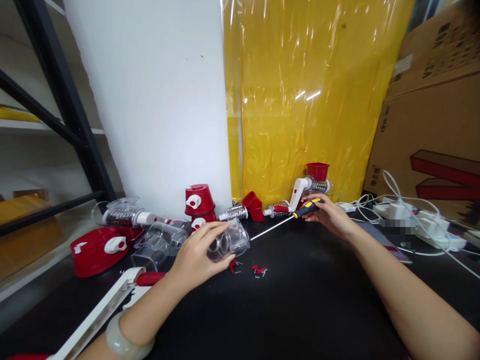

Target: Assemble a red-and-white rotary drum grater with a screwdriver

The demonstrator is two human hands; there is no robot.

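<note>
Fingers and thumb of my left hand [200,257] grip a clear plastic housing [237,238] just above the black table. My right hand [325,216] is closed around the yellow and black handle of a screwdriver [275,228]. Its long metal shaft points left, and the tip reaches the right side of the clear housing; whether it sits on a screw is too small to tell. Below the housing lie small red plastic parts [258,270] with several loose screws beside them. To the left of my left hand rest more clear plastic housings [159,245].
Red bases [99,252] and stacked red cups [200,199] stand at the left and back. An assembled drum grater [317,185] stands at the back right, near metal drums [237,213]. White cables with a power strip [437,235] and a cardboard box [431,120] fill the right.
</note>
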